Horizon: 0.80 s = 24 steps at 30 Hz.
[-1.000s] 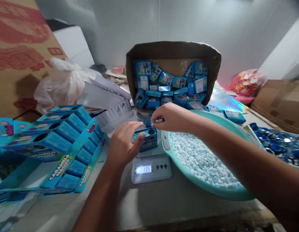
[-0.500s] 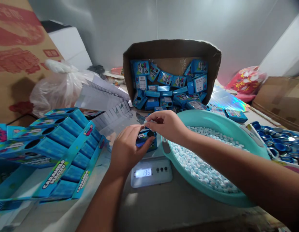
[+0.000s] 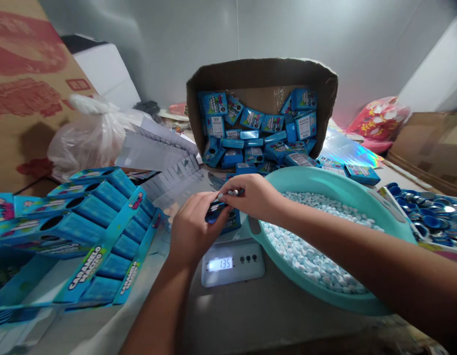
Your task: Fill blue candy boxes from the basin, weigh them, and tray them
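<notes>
The scale (image 3: pixel 232 264) nearest you reads 135, the same as a second ago. Above it, your left hand (image 3: pixel 193 229) has closed around the small blue box (image 3: pixel 231 221) and is gripping and tilting it. Your right hand (image 3: pixel 252 196) has come down to the box top, fingers pinched on white candies (image 3: pixel 231 193). The filling looks to be under way. Beyond lie the basin (image 3: pixel 317 178) and the carton (image 3: pixel 261 74).

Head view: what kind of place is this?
Likely a small candy-packing workshop: a teal basin of loose pale candies, a cardboard carton full of small blue boxes, and a digital scale.
</notes>
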Each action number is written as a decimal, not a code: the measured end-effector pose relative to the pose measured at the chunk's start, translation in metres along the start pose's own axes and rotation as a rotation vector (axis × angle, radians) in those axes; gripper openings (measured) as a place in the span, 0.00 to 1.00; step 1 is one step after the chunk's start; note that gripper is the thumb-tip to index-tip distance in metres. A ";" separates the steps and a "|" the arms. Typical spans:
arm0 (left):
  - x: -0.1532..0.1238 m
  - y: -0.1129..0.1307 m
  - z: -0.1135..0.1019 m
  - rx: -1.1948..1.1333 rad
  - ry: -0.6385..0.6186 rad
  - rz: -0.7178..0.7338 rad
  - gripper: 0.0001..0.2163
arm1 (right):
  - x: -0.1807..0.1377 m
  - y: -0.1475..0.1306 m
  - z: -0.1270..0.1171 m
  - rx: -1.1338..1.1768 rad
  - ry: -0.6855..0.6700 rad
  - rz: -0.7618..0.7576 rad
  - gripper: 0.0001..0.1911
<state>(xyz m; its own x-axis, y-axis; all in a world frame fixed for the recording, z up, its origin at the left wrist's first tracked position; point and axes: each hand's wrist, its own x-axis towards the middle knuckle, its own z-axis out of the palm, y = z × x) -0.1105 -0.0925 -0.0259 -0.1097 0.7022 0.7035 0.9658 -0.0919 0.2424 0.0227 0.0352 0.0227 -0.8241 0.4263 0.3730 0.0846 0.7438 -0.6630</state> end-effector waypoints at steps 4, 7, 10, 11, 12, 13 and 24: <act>0.001 0.000 0.000 0.031 -0.002 0.009 0.13 | 0.000 0.000 -0.003 -0.069 -0.041 -0.044 0.05; 0.002 -0.001 0.000 0.028 -0.019 0.018 0.13 | -0.001 -0.001 -0.004 -0.087 -0.064 -0.047 0.05; 0.002 -0.002 0.001 0.029 -0.032 0.028 0.13 | -0.001 -0.001 -0.005 -0.116 -0.082 -0.040 0.05; 0.001 -0.002 0.001 0.035 -0.037 0.030 0.14 | -0.002 -0.001 -0.005 -0.124 -0.090 -0.040 0.05; 0.001 -0.002 0.001 0.040 -0.041 0.035 0.14 | -0.002 -0.001 -0.006 -0.132 -0.098 -0.041 0.05; 0.001 -0.003 0.001 0.044 -0.044 0.040 0.14 | -0.002 -0.002 -0.006 -0.137 -0.105 -0.046 0.06; 0.001 -0.004 -0.002 -0.001 -0.053 0.053 0.14 | -0.003 -0.001 -0.006 -0.186 -0.153 -0.216 0.07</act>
<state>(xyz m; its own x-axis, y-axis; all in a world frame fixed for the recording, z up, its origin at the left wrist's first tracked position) -0.1150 -0.0927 -0.0248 -0.0456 0.7326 0.6791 0.9696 -0.1311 0.2065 0.0286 0.0356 0.0260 -0.9076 0.1760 0.3812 -0.0125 0.8961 -0.4436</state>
